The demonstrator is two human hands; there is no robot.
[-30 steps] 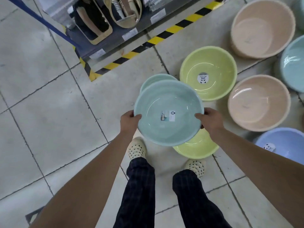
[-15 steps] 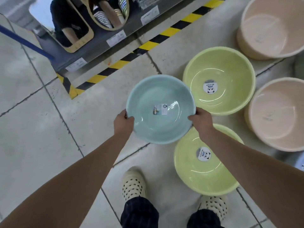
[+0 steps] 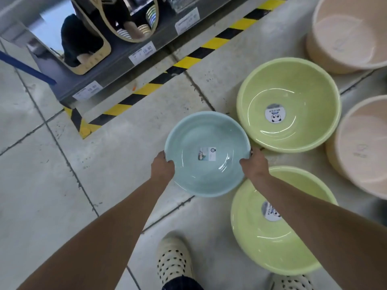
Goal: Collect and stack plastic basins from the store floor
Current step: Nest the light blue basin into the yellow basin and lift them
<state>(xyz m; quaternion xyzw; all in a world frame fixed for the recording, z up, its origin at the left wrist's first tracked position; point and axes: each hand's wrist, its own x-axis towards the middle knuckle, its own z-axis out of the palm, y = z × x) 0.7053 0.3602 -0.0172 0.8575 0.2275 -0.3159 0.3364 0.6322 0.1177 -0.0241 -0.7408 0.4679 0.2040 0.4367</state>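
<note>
On a shop aisle, a person's left hand (image 3: pixel 162 167) and right hand (image 3: pixel 254 164) hold a pale blue basin (image 3: pixel 207 153) level above the tiled floor (image 3: pixel 62 185), the fingers of each hand clamped over opposite sides of its rim. Whether a second blue basin already nests beneath it cannot be told from this angle. Up and to the left of the left-hand fingers, a grey shelf edge (image 3: pixel 117 65) carries price tags (image 3: pixel 142 52) that appear to read "10.00"; a yellow-and-black hazard stripe (image 3: pixel 188 59) runs along the floor below it. The paper label (image 3: pixel 207 154) in the bottom of the held basin, between the two sets of fingers, is too small to read. Just beyond the right-hand fingers sits a green basin (image 3: pixel 293 84) whose round panda sticker (image 3: pixel 273 113) reads "MEISIER"; a second green basin (image 3: pixel 261 248), directly below the right forearm, bears the same sticker (image 3: pixel 270 210), partly covered. Farther right, two beige basins (image 3: pixel 360 155) rest at the frame's edge, their faint markings illegible. The collecting looks to be at an early stage: one basin is in hand, while at least four others remain loose and unstacked on the floor, so most of the gathering and nesting appears to lie ahead.
</note>
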